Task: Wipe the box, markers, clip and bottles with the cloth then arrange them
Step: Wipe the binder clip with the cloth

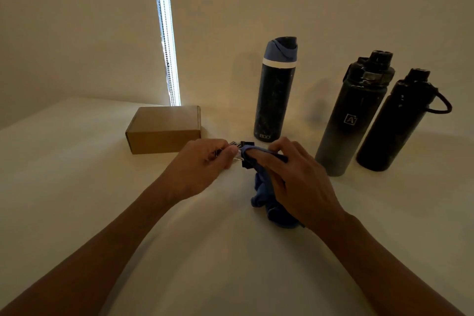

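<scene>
Two hands work just before the brown cardboard box (164, 129): left hand (198, 164) pinches the small, stiff black metal binder clip (245, 154) by its springy wire handles, right hand (295, 182) rubbing soft blue cloth (266, 197) over it.

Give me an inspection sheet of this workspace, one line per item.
Surface: pale table, dim light.
Job's things: box closed; three bottles upright; clip being wiped with blue cloth; markers not seen.
Clutter: nothing seen.
Grippers: left hand pinches the clip's handles; right hand holds the cloth on it.
Cables: nothing seen.
Surroundings: plain wall, bead chains at a bright gap.
</scene>
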The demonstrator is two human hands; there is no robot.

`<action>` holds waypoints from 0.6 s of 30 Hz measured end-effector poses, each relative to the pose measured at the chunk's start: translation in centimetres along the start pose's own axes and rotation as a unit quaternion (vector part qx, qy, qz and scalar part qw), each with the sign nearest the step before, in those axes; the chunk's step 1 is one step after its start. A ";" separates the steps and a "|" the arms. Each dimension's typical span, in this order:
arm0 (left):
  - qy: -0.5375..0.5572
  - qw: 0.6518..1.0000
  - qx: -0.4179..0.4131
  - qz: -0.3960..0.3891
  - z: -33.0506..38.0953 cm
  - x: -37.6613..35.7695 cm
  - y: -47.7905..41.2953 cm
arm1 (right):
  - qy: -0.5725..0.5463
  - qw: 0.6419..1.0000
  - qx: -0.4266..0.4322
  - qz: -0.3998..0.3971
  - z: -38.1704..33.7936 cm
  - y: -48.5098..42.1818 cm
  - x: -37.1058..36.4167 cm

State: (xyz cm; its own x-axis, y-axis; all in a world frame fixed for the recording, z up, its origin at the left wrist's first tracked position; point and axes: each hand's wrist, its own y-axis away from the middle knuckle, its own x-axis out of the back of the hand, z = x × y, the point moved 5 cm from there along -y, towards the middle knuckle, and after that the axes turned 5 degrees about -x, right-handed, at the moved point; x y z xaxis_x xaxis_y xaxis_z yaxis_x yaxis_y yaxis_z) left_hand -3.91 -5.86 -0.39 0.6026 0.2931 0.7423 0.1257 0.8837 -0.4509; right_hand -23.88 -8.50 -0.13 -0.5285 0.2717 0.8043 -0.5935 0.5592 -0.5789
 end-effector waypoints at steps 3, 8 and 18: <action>0.055 0.998 0.002 0.010 0.0 0.3 0.0 | 0.019 0.999 -0.027 0.007 -0.5 0.0 0.9; 0.042 0.999 -0.003 -0.004 0.4 0.3 0.0 | 0.045 0.998 -0.035 0.002 -1.1 -0.4 0.5; 0.075 0.995 0.065 0.022 -0.1 -0.4 0.2 | 0.091 0.995 -0.033 -0.033 -1.8 -0.3 -0.7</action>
State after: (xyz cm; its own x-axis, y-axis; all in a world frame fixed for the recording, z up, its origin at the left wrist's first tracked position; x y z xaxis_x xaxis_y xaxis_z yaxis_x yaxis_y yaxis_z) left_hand -4.03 -5.82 -0.80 0.7177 0.2839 0.6359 -0.0010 0.9136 -0.4067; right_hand -22.24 -7.41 -0.29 -0.3675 0.3669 0.8546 -0.5795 0.6284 -0.5190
